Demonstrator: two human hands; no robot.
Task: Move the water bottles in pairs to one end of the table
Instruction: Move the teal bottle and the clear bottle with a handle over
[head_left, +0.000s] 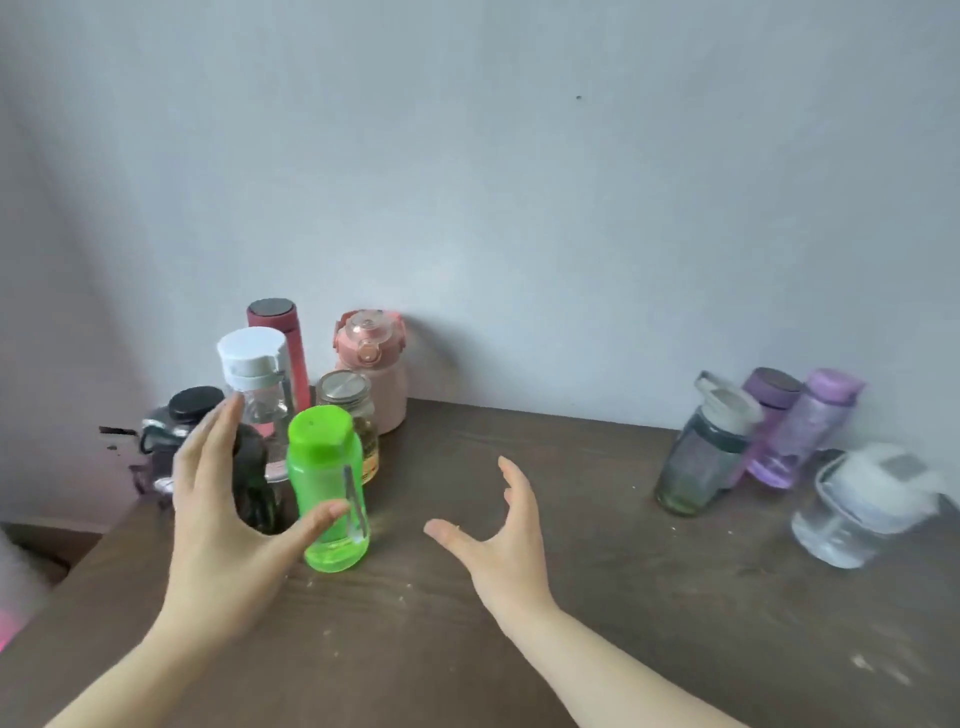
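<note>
Head view: seven bottles crowd the far-left end of the dark wooden counter (519, 597), the translucent green plastic bottle (327, 483) nearest. The left hand (218, 519), grip released, thumb touching the green bottle, and the right hand (498, 540), spread and empty, hover nearby. Four bottles, including a purple pair (795, 431), wait far right; open middle counter allows carrying, though the left edge lies close.

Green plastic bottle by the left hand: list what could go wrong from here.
1. The translucent green plastic bottle stands close against the left hand's thumb; a nudge could tip it.
2. It sits tight against a dark bottle and a metal-lidded glass jar, so a fall might topple those too.
3. The open right hand hovers empty; the four bottles at the right, such as the grey-lidded dark bottle, are still unmoved.
</note>
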